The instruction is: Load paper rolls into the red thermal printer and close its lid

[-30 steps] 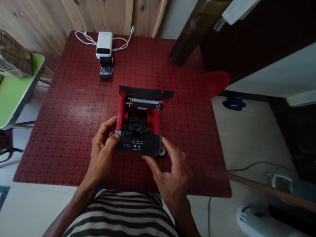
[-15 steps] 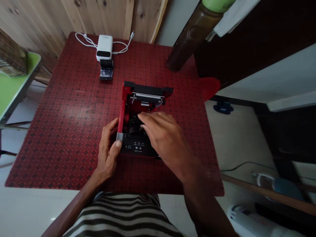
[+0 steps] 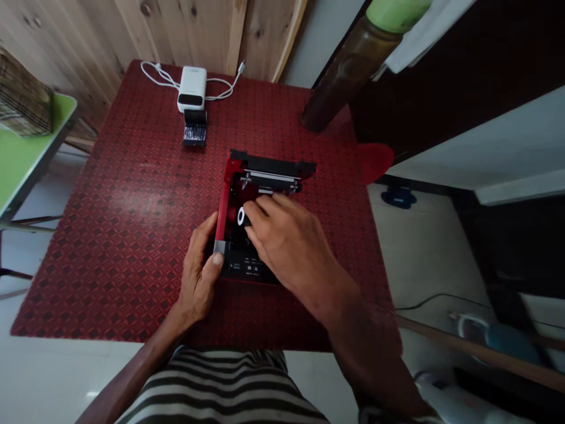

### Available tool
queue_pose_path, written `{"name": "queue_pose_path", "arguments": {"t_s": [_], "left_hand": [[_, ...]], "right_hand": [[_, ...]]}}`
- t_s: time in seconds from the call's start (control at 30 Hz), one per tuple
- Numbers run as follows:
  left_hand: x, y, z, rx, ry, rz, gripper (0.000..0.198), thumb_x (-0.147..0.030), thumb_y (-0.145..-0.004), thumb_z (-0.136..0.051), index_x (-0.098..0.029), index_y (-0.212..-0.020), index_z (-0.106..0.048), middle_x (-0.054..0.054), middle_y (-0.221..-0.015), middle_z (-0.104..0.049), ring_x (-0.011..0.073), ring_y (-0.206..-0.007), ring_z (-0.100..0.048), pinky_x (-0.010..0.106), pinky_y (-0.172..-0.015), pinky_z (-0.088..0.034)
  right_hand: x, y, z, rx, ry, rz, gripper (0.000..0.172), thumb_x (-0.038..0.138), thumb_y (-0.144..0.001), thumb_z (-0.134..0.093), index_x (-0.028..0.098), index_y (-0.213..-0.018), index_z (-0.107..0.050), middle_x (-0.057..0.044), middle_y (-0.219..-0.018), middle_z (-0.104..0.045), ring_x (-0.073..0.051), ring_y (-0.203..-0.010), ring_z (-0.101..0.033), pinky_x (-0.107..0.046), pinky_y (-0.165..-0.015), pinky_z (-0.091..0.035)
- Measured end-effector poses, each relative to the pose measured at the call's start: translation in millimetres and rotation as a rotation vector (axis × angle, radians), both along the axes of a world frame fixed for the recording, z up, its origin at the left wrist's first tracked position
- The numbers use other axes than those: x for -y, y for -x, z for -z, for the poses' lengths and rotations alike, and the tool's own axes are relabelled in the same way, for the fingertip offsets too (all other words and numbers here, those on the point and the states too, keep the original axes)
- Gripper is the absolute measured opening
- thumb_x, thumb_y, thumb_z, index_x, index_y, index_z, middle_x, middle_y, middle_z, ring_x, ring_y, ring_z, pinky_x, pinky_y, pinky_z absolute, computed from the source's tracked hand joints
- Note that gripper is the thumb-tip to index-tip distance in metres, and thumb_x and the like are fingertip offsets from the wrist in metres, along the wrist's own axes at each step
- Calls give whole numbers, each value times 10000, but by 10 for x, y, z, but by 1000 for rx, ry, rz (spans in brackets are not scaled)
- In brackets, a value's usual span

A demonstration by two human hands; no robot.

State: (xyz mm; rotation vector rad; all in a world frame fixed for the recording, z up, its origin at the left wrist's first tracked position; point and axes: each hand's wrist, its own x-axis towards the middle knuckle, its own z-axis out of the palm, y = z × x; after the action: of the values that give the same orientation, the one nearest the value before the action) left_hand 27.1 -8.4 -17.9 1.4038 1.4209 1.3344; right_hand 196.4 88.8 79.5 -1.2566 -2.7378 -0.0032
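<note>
A small red and black printer stands on the table with its lid raised, showing a roller at the back and a black control panel in front. My left hand grips its left front corner, thumb on the grey corner piece and fingers along the side wall. Over the open bay, my right hand has its fingers closed round a small black roll. The roll's white ring-shaped end faces left; my fingers and palm cover the rest of it.
Toward the back of the red patterned table lies a white power bank with a white cable. A curled black strip lies against its front. A tall brown bottle with a green lid stands at the back right.
My right hand has lifted slightly, and the roll's white ring end now shows at my fingertips. My left hand keeps its hold on the printer. The whole view has shifted a little.
</note>
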Motion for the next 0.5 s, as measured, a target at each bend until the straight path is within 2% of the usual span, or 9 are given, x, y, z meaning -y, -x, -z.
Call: {"name": "queue_pose_path", "arguments": {"t_s": [0.07,0.13,0.23,0.3,0.37,0.4,0.43,0.5], "left_hand": [[-1,-2,-6,4,1,-7,642,-610,-1196,-491,-285,-1743,-570,142,-1756,-610,380,-1623,-565,624,-1377,-402],[-2,3,-14,10,16,-2,642,-612,-1191,-499,-292,-1744,-569,135,-1758,-610,375,-1628,-562,615,-1376,-407],[-7,7,-23,29,44,-5,651,-627,-1173,-526,-308,-1739,-578,120,-1782,-592,379,-1653,-535,613,-1393,-383],[-13,-1,-27,52,45,-24,656,-646,-1156,-549,-314,-1719,-604,113,-1769,-606,380,-1642,-547,603,-1389,-390],[-21,-14,-29,74,46,-50,660,-672,-1141,-562,-317,-1693,-634,106,-1748,-626,383,-1628,-562,595,-1380,-403],[-25,-21,-28,83,51,-57,668,-687,-1133,-566,-316,-1683,-643,104,-1744,-631,387,-1625,-564,596,-1380,-402],[-28,-25,-24,91,59,-60,682,-703,-1127,-566,-312,-1680,-647,102,-1743,-632,392,-1627,-561,601,-1382,-397],[-31,-26,-8,103,83,-62,713,-728,-1117,-564,-300,-1682,-644,101,-1744,-633,402,-1632,-556,608,-1386,-386]], "right_hand": [[154,-93,-104,-66,-105,16,191,88,-1104,-627,190,-1145,-783,-104,-1061,-852,-279,-985,-785,-395,-821,-639],[283,-260,-199,-208,-167,53,193,140,-1135,-626,208,-1222,-785,-91,-1106,-871,-275,-990,-798,-425,-862,-660],[329,-620,-189,-493,-184,232,169,269,-1108,-762,272,-1273,-797,-62,-1168,-880,-280,-1050,-823,-484,-969,-678],[242,-861,-6,-721,-209,424,275,402,-1011,-889,285,-1247,-813,-61,-1158,-866,-292,-1035,-823,-504,-945,-682],[104,-1030,295,-1031,-197,579,352,465,-952,-903,265,-1220,-793,-53,-1101,-844,-267,-977,-809,-462,-874,-674],[36,-1076,462,-1122,-174,654,336,481,-940,-878,262,-1170,-768,-38,-1055,-832,-251,-937,-798,-440,-841,-667],[-20,-1096,623,-1126,-142,677,336,485,-930,-860,257,-1149,-746,-42,-1050,-831,-252,-941,-799,-432,-828,-664],[-81,-1075,888,-1103,22,661,329,465,-916,-832,258,-1148,-724,-57,-1087,-847,-256,-994,-815,-433,-863,-668]]}}
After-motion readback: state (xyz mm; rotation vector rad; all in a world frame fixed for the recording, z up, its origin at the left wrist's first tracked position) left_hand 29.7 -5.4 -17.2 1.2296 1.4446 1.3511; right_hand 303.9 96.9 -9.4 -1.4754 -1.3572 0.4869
